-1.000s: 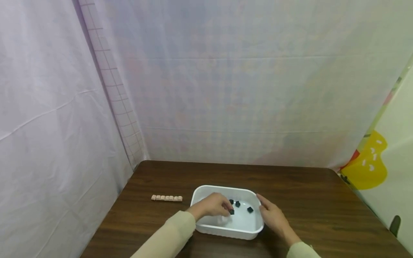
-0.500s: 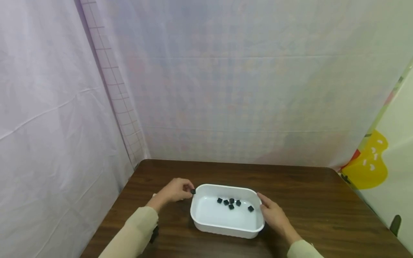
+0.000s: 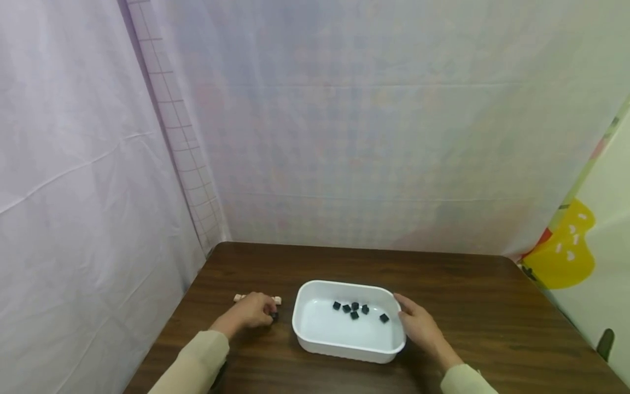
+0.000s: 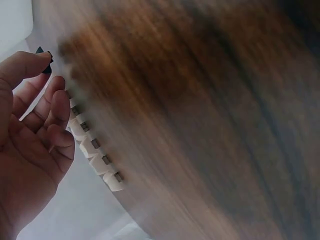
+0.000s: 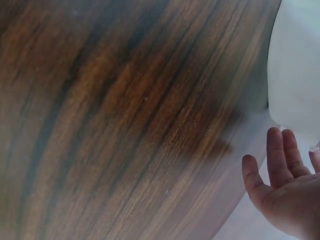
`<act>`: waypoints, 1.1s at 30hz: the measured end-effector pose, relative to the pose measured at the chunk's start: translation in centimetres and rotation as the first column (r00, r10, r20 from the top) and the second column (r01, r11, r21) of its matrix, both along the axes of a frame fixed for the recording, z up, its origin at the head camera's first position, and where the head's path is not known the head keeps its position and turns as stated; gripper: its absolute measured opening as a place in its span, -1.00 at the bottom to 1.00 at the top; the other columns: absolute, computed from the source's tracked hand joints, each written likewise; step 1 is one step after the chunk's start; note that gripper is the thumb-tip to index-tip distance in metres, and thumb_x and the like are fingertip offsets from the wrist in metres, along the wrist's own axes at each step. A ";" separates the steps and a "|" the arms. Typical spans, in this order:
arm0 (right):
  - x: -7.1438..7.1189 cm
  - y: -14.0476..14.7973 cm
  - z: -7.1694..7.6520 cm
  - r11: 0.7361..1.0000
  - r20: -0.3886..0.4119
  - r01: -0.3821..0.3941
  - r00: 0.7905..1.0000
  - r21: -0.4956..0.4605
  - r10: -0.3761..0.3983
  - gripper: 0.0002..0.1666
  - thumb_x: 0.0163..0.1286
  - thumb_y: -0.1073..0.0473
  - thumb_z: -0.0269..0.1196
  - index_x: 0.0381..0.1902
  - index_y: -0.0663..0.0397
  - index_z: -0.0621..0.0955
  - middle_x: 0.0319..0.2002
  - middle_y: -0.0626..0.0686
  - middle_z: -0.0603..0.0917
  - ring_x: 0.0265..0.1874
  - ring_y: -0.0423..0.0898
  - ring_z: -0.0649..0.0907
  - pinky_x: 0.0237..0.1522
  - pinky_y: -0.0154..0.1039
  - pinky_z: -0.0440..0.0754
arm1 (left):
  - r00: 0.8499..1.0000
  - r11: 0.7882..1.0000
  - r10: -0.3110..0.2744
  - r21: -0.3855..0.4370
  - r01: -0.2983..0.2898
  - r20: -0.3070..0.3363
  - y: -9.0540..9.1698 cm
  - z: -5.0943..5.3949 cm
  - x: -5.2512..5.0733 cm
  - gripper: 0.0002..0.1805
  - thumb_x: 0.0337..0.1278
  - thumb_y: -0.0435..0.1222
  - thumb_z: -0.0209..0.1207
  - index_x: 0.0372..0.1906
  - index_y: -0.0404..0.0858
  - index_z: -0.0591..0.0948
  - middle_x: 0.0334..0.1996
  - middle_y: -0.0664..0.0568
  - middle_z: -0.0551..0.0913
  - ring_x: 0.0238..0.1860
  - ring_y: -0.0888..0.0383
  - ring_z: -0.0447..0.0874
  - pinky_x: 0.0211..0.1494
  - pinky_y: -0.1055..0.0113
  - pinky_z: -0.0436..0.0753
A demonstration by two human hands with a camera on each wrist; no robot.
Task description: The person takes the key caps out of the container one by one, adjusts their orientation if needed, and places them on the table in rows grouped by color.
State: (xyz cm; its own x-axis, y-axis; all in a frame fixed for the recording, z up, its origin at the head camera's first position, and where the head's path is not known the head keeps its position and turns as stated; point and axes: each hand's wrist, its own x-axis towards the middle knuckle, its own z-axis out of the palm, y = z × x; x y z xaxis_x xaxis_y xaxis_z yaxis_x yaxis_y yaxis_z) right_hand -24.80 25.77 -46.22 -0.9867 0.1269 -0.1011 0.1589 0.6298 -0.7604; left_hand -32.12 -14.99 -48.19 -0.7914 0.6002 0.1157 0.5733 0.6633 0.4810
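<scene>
Between thumb and fingertip, my left hand (image 3: 252, 311) pinches a small black block (image 3: 274, 316), just in front of a row of pale blocks (image 3: 278, 300) that it partly hides. The left wrist view shows the black block (image 4: 46, 61) at the tips of the hand (image 4: 35, 120), beside the pale row (image 4: 90, 147). A white tray (image 3: 344, 353) holds several black blocks (image 3: 354, 315). My right hand (image 3: 420, 328) rests on the tray's right end. In the right wrist view the fingers of that hand (image 5: 287, 192) are extended, near the tray's wall (image 5: 295, 70).
A brown wooden table (image 3: 458, 306) lies under everything. Its back edge meets a pale curtain (image 3: 364, 137), and a white cloth (image 3: 88, 191) hangs at its left. At the right is a light sheet with a yellow printed shape (image 3: 566, 251).
My left hand picked a black block from the tray, carried it left over the rim, and lowered it near the pale row. My right hand has stayed at the tray's right end.
</scene>
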 end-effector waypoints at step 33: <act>-0.4 1.6 0.4 0.988 -0.050 -0.153 0.987 0.022 0.154 -0.40 0.48 0.24 0.06 0.44 0.22 0.33 0.31 0.42 0.41 0.27 0.38 0.41 0.20 0.28 0.39 | 0.997 0.992 0.069 0.113 -0.064 -0.044 1.5 2.1 1.3 -0.74 0.11 -0.38 0.30 -0.07 -0.35 0.67 -0.39 0.11 0.62 -0.38 0.21 0.55 -0.30 0.28 0.55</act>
State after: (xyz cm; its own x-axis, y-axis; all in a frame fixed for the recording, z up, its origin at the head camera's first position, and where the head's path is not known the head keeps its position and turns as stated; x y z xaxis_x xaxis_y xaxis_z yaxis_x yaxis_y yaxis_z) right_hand -25.24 27.41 -45.80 -0.9985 -0.0248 -0.0490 0.0207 0.6572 -0.7534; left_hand -30.87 -13.50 -46.09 -0.8209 0.5279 0.2177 0.5540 0.6442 0.5273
